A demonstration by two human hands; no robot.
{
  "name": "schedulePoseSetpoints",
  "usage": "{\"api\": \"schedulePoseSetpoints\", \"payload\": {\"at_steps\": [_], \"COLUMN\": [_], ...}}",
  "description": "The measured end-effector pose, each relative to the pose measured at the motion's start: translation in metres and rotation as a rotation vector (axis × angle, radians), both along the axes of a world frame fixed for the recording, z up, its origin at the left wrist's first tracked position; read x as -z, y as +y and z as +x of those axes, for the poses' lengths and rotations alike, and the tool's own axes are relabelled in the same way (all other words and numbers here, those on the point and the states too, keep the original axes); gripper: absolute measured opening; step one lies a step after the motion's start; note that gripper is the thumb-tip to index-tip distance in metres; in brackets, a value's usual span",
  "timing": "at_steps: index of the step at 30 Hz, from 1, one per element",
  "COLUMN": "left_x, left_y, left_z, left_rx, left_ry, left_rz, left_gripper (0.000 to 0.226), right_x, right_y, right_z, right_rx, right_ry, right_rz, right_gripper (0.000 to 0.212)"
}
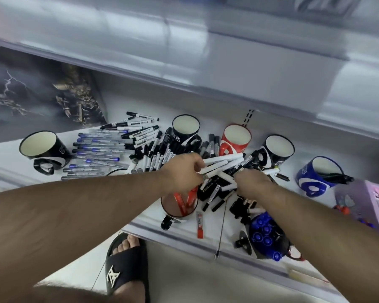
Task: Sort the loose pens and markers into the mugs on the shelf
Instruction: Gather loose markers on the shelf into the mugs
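Centre of frame: left hand (185, 171) curled round a bundle of white markers (224, 161), their ends fanning toward the right. Just right of it, right hand (253, 180) with fingers bent down into the marker heap (219, 193); whether anything is pinched there, cannot tell, fingertips hidden.

On the white shelf (184, 228), spread across the middle band:
- Far left: black mug (43, 149), tipped, handle toward the lower edge.
- Right of it: rows of blue pens (94, 154), lying side by side.
- Above and right of those: black-capped white markers (140, 132), loosely piled.
- Upper centre: second black mug (185, 130), mouth facing the camera.
- Right of centre: red mug (235, 138), markers lying against its base.
- Further right: third black mug (277, 149).
- Far right: blue mug (319, 176), dark markers poking out of its mouth.
- Below the left hand: mug with red pens (179, 206) inside, partly covered by the wrist.

Lower right of shelf: blue bubble toy (264, 235) beside a red packet (200, 225). Upper left: dark poster (37, 92) with lightning. Bottom centre: foot in a black slide (125, 261) on the floor.
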State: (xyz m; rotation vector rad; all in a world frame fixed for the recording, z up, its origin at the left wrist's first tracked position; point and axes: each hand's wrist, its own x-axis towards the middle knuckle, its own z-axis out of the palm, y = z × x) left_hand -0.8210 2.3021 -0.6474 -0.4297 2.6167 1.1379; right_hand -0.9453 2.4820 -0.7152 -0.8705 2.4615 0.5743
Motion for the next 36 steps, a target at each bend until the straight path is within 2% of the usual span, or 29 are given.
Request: {"api": "schedulePoseSetpoints", "payload": {"at_steps": [1, 3, 6, 8, 10, 11, 13, 15, 19, 22, 24, 28, 29, 30, 32, 33, 35, 36], "left_x": [-0.001, -0.003, -0.013, -0.02, -0.025, -0.027, -0.025, -0.021, -0.017, -0.022, -0.024, -0.018, -0.016, -0.014, -0.011, -0.01, -0.01, -0.011], "left_y": [-0.001, 0.001, 0.012, 0.022, 0.033, 0.038, 0.045, 0.046, 0.04, 0.044, 0.05, 0.042, 0.037, 0.032, 0.025, 0.023, 0.023, 0.023], "left_z": [-0.001, -0.004, -0.005, -0.003, 0.001, 0.004, 0.01, 0.016, 0.016, 0.014, 0.016, 0.016, 0.015, 0.015, 0.016, 0.017, 0.02, 0.02], "left_rx": [-0.014, -0.02, 0.023, 0.086, 0.166, 0.202, 0.18, 0.066, -0.187, -0.204, -0.144, -0.062, -0.072, -0.091, -0.113, -0.112, -0.105, -0.104], "left_ry": [-0.001, -0.007, -0.03, -0.07, -0.119, -0.133, -0.146, -0.169, -0.188, -0.253, -0.316, -0.313, -0.309, -0.306, -0.3, -0.3, -0.301, -0.299], "left_rz": [0.027, 0.083, 0.167, 0.227, 0.24, 0.251, 0.389, 0.545, 0.756, 0.884, 0.894, 0.739, 0.718, 0.695, 0.635, 0.616, 0.594, 0.588], "left_gripper": [0.034, 0.037, 0.046, 0.052, 0.049, 0.042, 0.022, 0.014, 0.015, 0.021, 0.018, 0.012, 0.014, 0.015, 0.015, 0.013, 0.006, 0.01], "right_x": [-0.017, -0.054, -0.105, -0.126, -0.139, -0.142, -0.138, -0.132, -0.12, -0.109, -0.102, -0.099, -0.093, -0.085, -0.06, -0.047, -0.021, -0.01], "right_y": [0.002, 0.007, 0.007, 0.002, -0.003, -0.003, 0.0, 0.006, 0.019, 0.017, 0.013, 0.017, 0.02, 0.023, 0.027, 0.029, 0.032, 0.033], "right_z": [0.001, 0.006, 0.022, 0.033, 0.044, 0.049, 0.052, 0.051, 0.057, 0.07, 0.076, 0.058, 0.045, 0.032, 0.008, 0.002, -0.005, -0.006], "right_rx": [-0.027, -0.017, 0.301, 0.594, 0.848, 0.925, 0.999, 1.058, 1.2, 1.107, 1.019, 0.936, 0.895, 0.789, 0.43, 0.28, 0.078, 0.003], "right_ry": [0.045, 0.133, 0.085, -0.088, -0.359, -0.459, -0.539, -0.557, -0.617, -0.733, -0.807, -1.07, -1.017, -0.828, -0.339, -0.192, -0.123, -0.137], "right_rz": [-0.092, -0.319, -0.849, -1.185, -1.44, -1.506, -1.522, -1.488, -1.448, -1.274, -1.17, -1.062, -0.968, -0.801, -0.35, -0.149, 0.151, 0.261], "right_gripper": [0.005, 0.014, 0.017, 0.02, 0.018, 0.013, 0.004, 0.008, 0.011, 0.012, 0.015, 0.028, 0.032, 0.033, 0.021, 0.013, 0.008, 0.014]}}
